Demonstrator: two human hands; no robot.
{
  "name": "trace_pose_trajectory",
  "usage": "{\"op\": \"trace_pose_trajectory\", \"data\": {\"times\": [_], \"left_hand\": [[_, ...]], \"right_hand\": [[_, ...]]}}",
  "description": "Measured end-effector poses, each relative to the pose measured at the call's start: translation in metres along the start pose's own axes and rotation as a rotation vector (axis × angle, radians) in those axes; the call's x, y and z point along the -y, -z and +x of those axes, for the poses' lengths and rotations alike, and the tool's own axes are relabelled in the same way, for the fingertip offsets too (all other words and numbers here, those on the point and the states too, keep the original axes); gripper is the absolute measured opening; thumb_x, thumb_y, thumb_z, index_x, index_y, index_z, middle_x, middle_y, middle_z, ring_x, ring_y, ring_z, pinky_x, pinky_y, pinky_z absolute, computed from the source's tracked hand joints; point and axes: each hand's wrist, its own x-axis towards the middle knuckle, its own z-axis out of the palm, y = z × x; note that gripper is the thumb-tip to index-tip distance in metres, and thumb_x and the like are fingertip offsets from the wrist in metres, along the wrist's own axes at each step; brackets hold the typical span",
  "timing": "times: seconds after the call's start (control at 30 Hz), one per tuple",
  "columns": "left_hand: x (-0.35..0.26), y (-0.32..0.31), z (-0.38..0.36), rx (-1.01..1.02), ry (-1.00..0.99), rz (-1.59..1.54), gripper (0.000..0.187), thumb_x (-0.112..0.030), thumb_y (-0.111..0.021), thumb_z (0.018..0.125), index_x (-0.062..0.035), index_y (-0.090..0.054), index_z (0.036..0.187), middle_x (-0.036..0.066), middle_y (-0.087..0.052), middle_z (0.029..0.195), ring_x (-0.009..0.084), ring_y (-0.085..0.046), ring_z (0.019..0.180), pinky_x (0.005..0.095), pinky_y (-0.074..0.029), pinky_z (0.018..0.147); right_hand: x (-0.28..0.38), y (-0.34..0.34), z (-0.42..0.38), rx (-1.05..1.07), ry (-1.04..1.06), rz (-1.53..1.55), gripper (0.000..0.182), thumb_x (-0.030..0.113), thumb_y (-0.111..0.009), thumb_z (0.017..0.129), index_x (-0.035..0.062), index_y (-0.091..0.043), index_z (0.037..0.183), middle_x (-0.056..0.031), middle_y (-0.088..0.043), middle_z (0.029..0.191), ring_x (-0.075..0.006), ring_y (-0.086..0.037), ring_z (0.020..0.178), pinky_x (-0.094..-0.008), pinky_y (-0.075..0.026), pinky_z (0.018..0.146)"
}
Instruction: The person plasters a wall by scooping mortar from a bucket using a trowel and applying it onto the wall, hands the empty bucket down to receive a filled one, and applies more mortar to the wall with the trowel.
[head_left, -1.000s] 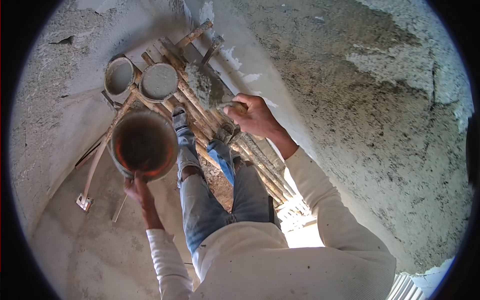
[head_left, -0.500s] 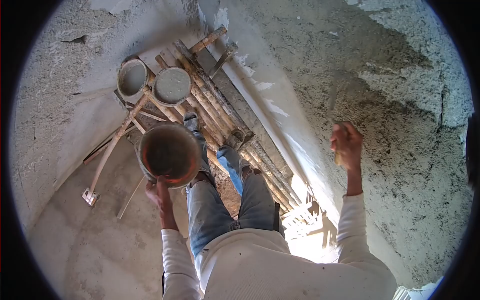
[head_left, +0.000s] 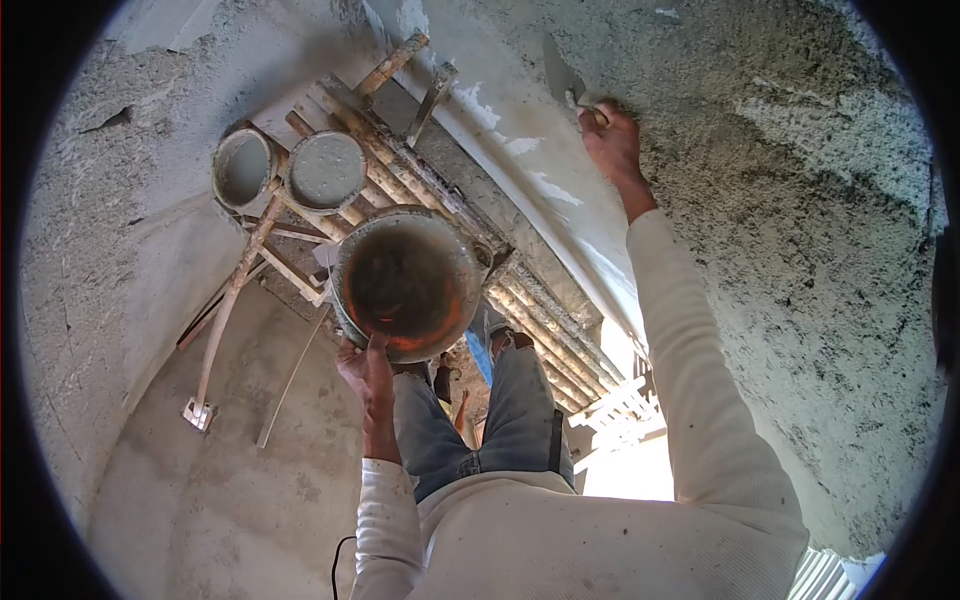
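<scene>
My left hand (head_left: 368,378) grips the near rim of a round bucket (head_left: 460,290), held over the pole platform above my legs. Inside it looks dark, with an orange-red tint low on the wall. My right hand (head_left: 613,143) is closed around the handle of a trowel (head_left: 571,97), whose thin blade lies near or against the rough wall (head_left: 740,200). A smooth, darker grey patch shows on the wall beside the blade.
Two containers of grey mix, a left one (head_left: 242,168) and a right one (head_left: 326,171), stand on the platform of wooden poles (head_left: 555,340). A slanting wooden leg (head_left: 232,290) reaches the floor (head_left: 240,500). Bright light enters at lower right.
My right hand has moved up and left along the wall with the trowel. My left hand has carried the bucket to the right and slightly up. The view has shifted a little.
</scene>
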Motion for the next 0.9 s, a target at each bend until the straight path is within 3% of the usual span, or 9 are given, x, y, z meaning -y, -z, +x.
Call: {"op": "trace_pose_trajectory", "data": {"times": [0.1, 0.27, 0.37, 0.47, 0.6, 0.67, 0.77, 0.83, 0.9], "left_hand": [[0.011, 0.026, 0.009, -0.016, 0.002, 0.114, 0.04, 0.001, -0.07, 0.088, 0.0052, -0.077, 0.127, 0.007, -0.082, 0.112, 0.0148, -0.074, 0.099, 0.0309, -0.057, 0.094], [0.004, 0.065, 0.013, -0.07, -0.01, 0.238, 0.038, -0.007, -0.071, 0.088, 0.0024, -0.078, 0.124, 0.007, -0.082, 0.11, 0.0161, -0.073, 0.098, 0.0327, -0.057, 0.093], [0.0, 0.08, 0.021, -0.108, 0.011, 0.268, 0.033, -0.007, -0.071, 0.088, 0.0018, -0.078, 0.119, 0.007, -0.081, 0.107, 0.0157, -0.072, 0.095, 0.0325, -0.057, 0.091], [-0.012, 0.087, 0.022, -0.175, -0.035, 0.343, 0.022, -0.005, -0.074, 0.088, 0.002, -0.077, 0.109, 0.004, -0.077, 0.095, 0.0132, -0.067, 0.082, 0.031, -0.054, 0.077], [-0.021, 0.093, 0.02, -0.099, -0.104, 0.109, 0.027, -0.007, -0.073, 0.089, 0.0026, -0.077, 0.114, 0.005, -0.079, 0.1, 0.0144, -0.069, 0.089, 0.0321, -0.055, 0.085], [-0.033, 0.086, 0.022, -0.112, -0.073, 0.097, 0.026, -0.011, -0.076, 0.09, 0.0029, -0.075, 0.113, 0.004, -0.077, 0.098, 0.0133, -0.066, 0.086, 0.03, -0.053, 0.083], [-0.02, 0.091, 0.036, -0.069, -0.071, 0.087, 0.026, -0.011, -0.076, 0.091, 0.0036, -0.075, 0.112, 0.004, -0.077, 0.098, 0.0133, -0.066, 0.086, 0.0309, -0.054, 0.082], [-0.019, 0.089, 0.04, -0.058, -0.069, 0.076, 0.025, -0.011, -0.076, 0.09, 0.0039, -0.075, 0.111, 0.004, -0.077, 0.098, 0.0134, -0.066, 0.085, 0.0312, -0.054, 0.081], [-0.02, 0.085, 0.041, -0.059, -0.082, 0.078, 0.024, -0.01, -0.076, 0.09, 0.0036, -0.074, 0.109, 0.004, -0.076, 0.096, 0.0132, -0.065, 0.085, 0.0313, -0.054, 0.08]], "right_hand": [[0.012, 0.052, -0.04, -0.059, -0.027, -0.037, 0.032, 0.035, -0.076, 0.102, 0.0042, -0.08, 0.111, -0.0207, -0.079, 0.094, -0.0329, -0.077, 0.086, -0.0439, -0.059, 0.083], [0.062, 0.136, -0.081, -0.101, -0.104, -0.034, 0.028, 0.03, -0.078, 0.103, 0.0039, -0.08, 0.112, -0.0129, -0.075, 0.082, -0.0177, -0.065, 0.071, -0.0372, -0.055, 0.073], [0.103, 0.176, -0.084, -0.086, -0.137, -0.06, 0.028, 0.031, -0.077, 0.104, 0.0041, -0.081, 0.112, -0.0121, -0.073, 0.08, -0.0177, -0.064, 0.069, -0.0379, -0.054, 0.07], [0.122, 0.206, -0.096, -0.167, -0.025, -0.161, 0.027, 0.03, -0.076, 0.105, 0.0041, -0.081, 0.112, -0.0104, -0.071, 0.076, -0.0176, -0.063, 0.066, -0.0375, -0.053, 0.066], [0.15, 0.233, -0.125, -0.248, -0.056, -0.243, 0.026, 0.03, -0.076, 0.105, 0.0044, -0.08, 0.109, -0.0093, -0.069, 0.07, -0.0203, -0.062, 0.059, -0.0367, -0.052, 0.063], [0.154, 0.225, -0.129, -0.3, -0.005, -0.305, 0.024, 0.028, -0.074, 0.105, 0.005, -0.079, 0.108, -0.0105, -0.071, 0.069, -0.023, -0.066, 0.058, -0.0373, -0.054, 0.062], [0.161, 0.189, -0.1, -0.174, 0.069, -0.306, 0.025, 0.029, -0.072, 0.105, 0.005, -0.078, 0.108, -0.0151, -0.075, 0.073, -0.0316, -0.075, 0.063, -0.0439, -0.06, 0.066], [0.173, 0.155, -0.065, -0.022, -0.003, -0.273, 0.03, 0.031, -0.07, 0.105, 0.0028, -0.078, 0.111, -0.0214, -0.079, 0.083, -0.039, -0.08, 0.077, -0.0503, -0.063, 0.074], [0.181, 0.119, -0.026, 0.026, 0.033, -0.25, 0.034, 0.033, -0.07, 0.105, 0.0017, -0.078, 0.114, -0.0253, -0.079, 0.091, -0.0408, -0.081, 0.085, -0.0528, -0.063, 0.082]]}}
